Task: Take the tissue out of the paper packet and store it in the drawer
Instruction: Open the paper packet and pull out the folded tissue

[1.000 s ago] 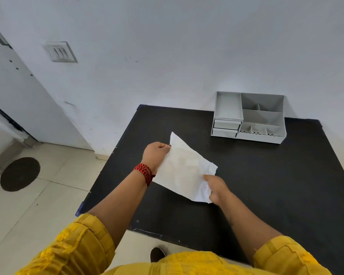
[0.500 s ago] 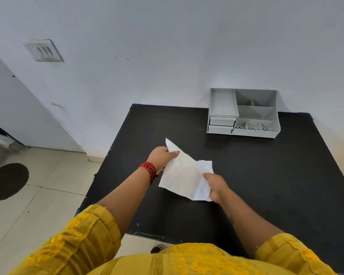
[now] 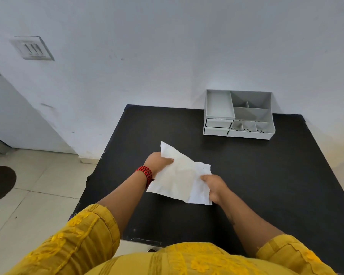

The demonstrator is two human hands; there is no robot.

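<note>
Two bare hands hold one flat white paper packet above the black square tabletop. The left hand pinches the packet's far left edge, thumb lying across the top face with a painted nail showing, the other fingers tucked beneath and out of sight. The right hand grips the packet's right end, fingers curled closed around a brighter white tissue that sticks out of the packet's open mouth there; I cannot tell whether its fingers press the tissue alone or the packet paper too. The packet sits tilted, its far corner pointing up and away from the person. A red and black beaded bracelet circles the left wrist, and both forearms run back to yellow embroidered sleeves at the bottom of the view. Well apart from the hands, at the far right of the table against the white wall, stands a light grey plastic desk organiser with open top compartments and two small drawers stacked at its left front, both shut. A white switch plate is fixed to the wall at upper left, and pale floor tiles lie left of the table.
</note>
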